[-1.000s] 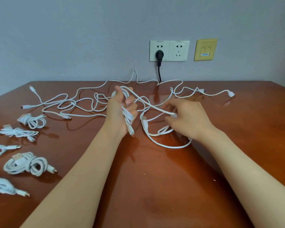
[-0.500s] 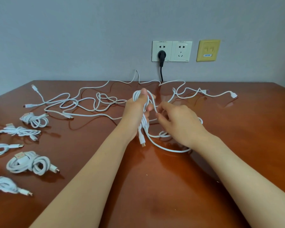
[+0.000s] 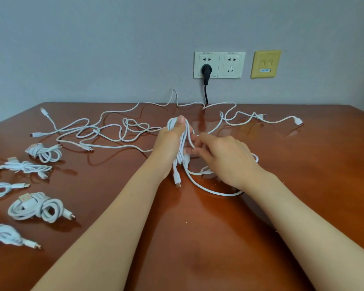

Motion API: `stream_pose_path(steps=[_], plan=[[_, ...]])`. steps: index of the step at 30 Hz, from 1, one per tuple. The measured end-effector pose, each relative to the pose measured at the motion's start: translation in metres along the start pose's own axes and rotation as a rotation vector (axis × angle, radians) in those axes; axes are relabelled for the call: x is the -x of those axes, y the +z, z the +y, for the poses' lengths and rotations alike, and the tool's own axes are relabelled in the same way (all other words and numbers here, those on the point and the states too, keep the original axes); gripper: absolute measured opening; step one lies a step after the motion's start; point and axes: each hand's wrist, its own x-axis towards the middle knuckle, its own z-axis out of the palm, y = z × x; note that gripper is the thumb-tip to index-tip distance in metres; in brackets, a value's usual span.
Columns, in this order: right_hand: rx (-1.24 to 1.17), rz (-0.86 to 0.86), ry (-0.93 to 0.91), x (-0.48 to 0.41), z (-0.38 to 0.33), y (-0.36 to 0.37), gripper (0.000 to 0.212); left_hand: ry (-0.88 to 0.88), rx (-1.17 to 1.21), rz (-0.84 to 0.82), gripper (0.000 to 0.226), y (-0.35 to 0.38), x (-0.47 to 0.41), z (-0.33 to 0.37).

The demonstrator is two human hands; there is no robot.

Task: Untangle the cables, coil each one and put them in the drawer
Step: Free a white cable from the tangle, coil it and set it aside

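My left hand (image 3: 170,143) grips a bundle of white cable loops (image 3: 182,141) upright above the brown table (image 3: 303,175), with a plug end (image 3: 177,181) hanging below the fist. Right beside it, my right hand (image 3: 225,158) pinches a strand of the same cable with its fingertips. A loose loop of that cable (image 3: 214,192) lies on the table under my right wrist. A tangle of white cables (image 3: 105,133) spreads across the table's far left and centre. No drawer is in view.
Several coiled white cables, one of them a thick coil (image 3: 36,206), lie in a column along the table's left edge. A loose cable end (image 3: 297,120) lies far right. On the wall behind are a socket with a black plug (image 3: 206,71) and a yellow wall plate (image 3: 265,64).
My left hand has carried the cable bundle rightward and raised it. My right hand has come left from the table up to the bundle and now pinches a strand beside it.
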Motion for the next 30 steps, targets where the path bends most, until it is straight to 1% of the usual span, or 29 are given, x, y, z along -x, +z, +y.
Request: stream_pose_path(steps=[1, 2, 4, 5, 6, 8, 10, 12, 13, 16, 20, 22, 24, 26, 28, 29, 30], plan=[[-0.025, 0.006, 0.023, -0.001, 0.0, -0.001, 0.022, -0.037, 0.049, -0.005, 0.039, 0.0, -0.001, 0.001], [-0.04, 0.008, 0.042, -0.001, 0.001, -0.001, 0.021, -0.074, 0.158, -0.049, 0.04, -0.001, -0.001, 0.002], [-0.04, 0.008, 0.057, -0.002, 0.003, 0.0, 0.02, -0.132, 0.493, -0.181, 0.045, 0.0, 0.0, 0.003], [-0.033, -0.002, 0.056, -0.002, 0.003, 0.001, 0.021, -0.144, 0.616, -0.215, 0.046, -0.001, 0.0, 0.004], [-0.032, -0.02, 0.053, -0.002, 0.002, 0.001, 0.022, -0.141, 0.678, -0.223, 0.045, -0.001, 0.0, 0.004], [-0.061, -0.078, 0.047, -0.002, 0.002, 0.0, 0.024, -0.13, 0.696, -0.201, 0.044, -0.003, 0.0, 0.007], [-0.105, -0.136, 0.035, 0.0, 0.004, -0.005, 0.021, -0.117, 0.694, -0.152, 0.044, -0.007, -0.003, 0.009], [-0.187, -0.146, 0.051, 0.0, 0.009, -0.009, 0.016, -0.111, 0.72, -0.096, 0.044, -0.014, -0.008, 0.009], [-0.271, -0.132, 0.071, -0.001, 0.012, -0.01, 0.017, -0.111, 0.725, -0.073, 0.044, -0.018, -0.01, 0.009], [-0.54, -0.085, 0.095, -0.001, 0.013, -0.011, 0.019, -0.121, 0.633, -0.036, 0.043, -0.022, -0.015, 0.008], [-0.607, -0.072, 0.039, -0.002, 0.004, -0.014, 0.028, -0.128, 0.313, -0.022, 0.04, -0.016, -0.017, 0.001], [-0.637, -0.073, 0.019, -0.003, 0.001, -0.014, 0.028, -0.097, 0.144, -0.026, 0.042, -0.013, -0.013, 0.001], [-0.692, -0.025, 0.01, -0.003, 0.001, -0.012, 0.027, -0.076, -0.022, -0.043, 0.044, -0.007, -0.005, 0.004], [-0.72, 0.059, 0.017, -0.003, 0.001, -0.011, 0.018, -0.039, -0.185, -0.094, 0.044, 0.001, 0.005, 0.007], [-0.748, 0.125, 0.073, -0.003, 0.002, -0.011, 0.008, 0.008, -0.234, -0.228, 0.053, 0.009, 0.012, 0.006], [-0.772, 0.151, 0.124, -0.003, 0.004, -0.01, 0.014, 0.02, -0.229, -0.286, 0.058, 0.011, 0.014, 0.005], [-0.794, 0.17, 0.186, -0.004, 0.006, -0.01, 0.022, 0.013, -0.225, -0.32, 0.056, 0.012, 0.016, 0.006]])
